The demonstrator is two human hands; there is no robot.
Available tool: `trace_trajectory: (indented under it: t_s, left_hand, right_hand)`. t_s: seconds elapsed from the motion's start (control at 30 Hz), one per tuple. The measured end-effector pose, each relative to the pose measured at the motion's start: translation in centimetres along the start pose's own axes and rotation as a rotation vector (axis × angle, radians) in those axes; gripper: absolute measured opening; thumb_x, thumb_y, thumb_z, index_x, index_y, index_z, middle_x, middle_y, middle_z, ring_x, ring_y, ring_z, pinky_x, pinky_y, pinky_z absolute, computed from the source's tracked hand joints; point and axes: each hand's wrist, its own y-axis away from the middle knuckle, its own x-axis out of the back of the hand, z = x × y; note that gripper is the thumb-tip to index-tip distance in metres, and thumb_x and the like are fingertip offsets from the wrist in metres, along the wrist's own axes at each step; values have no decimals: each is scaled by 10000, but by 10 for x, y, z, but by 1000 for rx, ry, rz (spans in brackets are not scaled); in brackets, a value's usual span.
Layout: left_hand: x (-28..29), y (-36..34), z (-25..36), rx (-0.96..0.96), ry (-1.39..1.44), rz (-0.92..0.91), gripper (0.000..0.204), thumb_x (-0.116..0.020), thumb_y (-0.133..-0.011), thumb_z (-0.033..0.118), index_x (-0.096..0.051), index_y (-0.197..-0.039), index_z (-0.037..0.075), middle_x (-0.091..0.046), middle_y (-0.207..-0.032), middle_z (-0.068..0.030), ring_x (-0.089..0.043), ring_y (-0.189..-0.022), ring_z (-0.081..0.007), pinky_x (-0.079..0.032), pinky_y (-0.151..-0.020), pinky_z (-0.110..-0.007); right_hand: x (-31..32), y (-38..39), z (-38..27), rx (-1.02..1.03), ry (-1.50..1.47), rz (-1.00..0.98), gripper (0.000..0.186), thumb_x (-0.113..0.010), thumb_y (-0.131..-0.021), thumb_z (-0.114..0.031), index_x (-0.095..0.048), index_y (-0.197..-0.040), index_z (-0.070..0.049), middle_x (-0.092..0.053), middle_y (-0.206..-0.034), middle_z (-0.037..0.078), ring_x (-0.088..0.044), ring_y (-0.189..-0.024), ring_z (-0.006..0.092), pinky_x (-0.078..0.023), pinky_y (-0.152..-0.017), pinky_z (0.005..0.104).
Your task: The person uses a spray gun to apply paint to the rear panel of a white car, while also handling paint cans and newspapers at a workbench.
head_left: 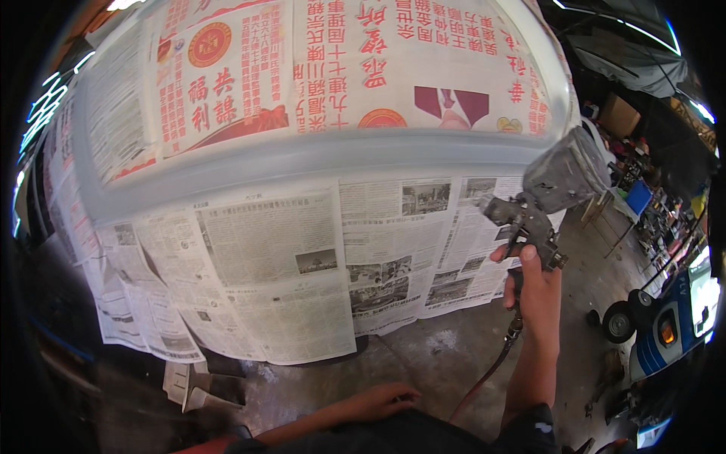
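A paint spray gun (527,225) is gripped in my right hand (540,291), held upright at the right. On top of it sits a dull grey paint cup (563,172), and a hose (484,376) hangs from its handle. The nozzle points left toward a grey-coated frame strip (325,160) on a large masked panel, without touching it. Sheets of newspaper (265,265) cover the area below the strip; red-printed paper (333,68) covers the area inside the frame. Low by my body, my left hand (389,397) hangs loosely with its fingers slightly bent, nothing visible in it.
Below the newspaper lies a stained concrete floor (423,352), with pale bent pieces (193,386) at the lower left. To the right stand a blue and white vehicle part (665,333), a small wheel (619,321) and a cluttered rack. The hose runs down beside my right forearm.
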Motion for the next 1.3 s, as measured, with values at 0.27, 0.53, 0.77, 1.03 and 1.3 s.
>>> trace_trajectory:
  t_s: [0.27, 0.53, 0.77, 1.03, 1.3]
  left_hand:
    - [3, 10, -15, -41, 11, -24, 305, -575, -999, 202, -586, -1257, 41, -647, -1157, -130, -632, -1090, -249, -497, -942, -359]
    - [16, 16, -25, 79, 52, 26, 320, -595, -989, 221, -591, -1268, 66, -645, -1182, -126, -629, -1110, -237, -498, -956, -349]
    - [29, 16, -13, 98, 42, 9, 339, -578, -997, 243, -594, -1282, 60, -643, -1174, -133, -630, -1103, -242, -494, -954, -344]
    - [30, 17, -17, 91, 3, 17, 338, -579, -998, 247, -597, -1277, 56, -645, -1170, -133, -630, -1099, -245, -494, -949, -346]
    - [25, 21, -16, 87, 23, 50, 331, -592, -987, 250, -595, -1262, 64, -640, -1172, -135, -631, -1094, -254, -498, -937, -355]
  right_hand:
    - [-12, -20, -13, 55, 150, 70, 413, -531, -1002, -401, -604, -964, 4, -597, -747, 46, -467, -415, 85, -343, -374, 230]
    - [36, -47, -6, 93, 296, 254, 427, -552, -989, -437, -597, -932, -16, -561, -698, 38, -453, -389, 96, -356, -335, 250]
    - [82, -66, -7, 83, 416, 376, 440, -562, -976, -466, -577, -942, -27, -563, -678, 48, -458, -383, 104, -373, -324, 266]
    - [114, -90, -6, 99, 504, 524, 459, -562, -968, -483, -563, -880, -33, -540, -637, 37, -454, -361, 118, -368, -310, 284]
    - [123, -96, -11, 139, 578, 530, 476, -576, -961, -485, -567, -836, -26, -530, -630, 34, -440, -355, 119, -362, -317, 284]
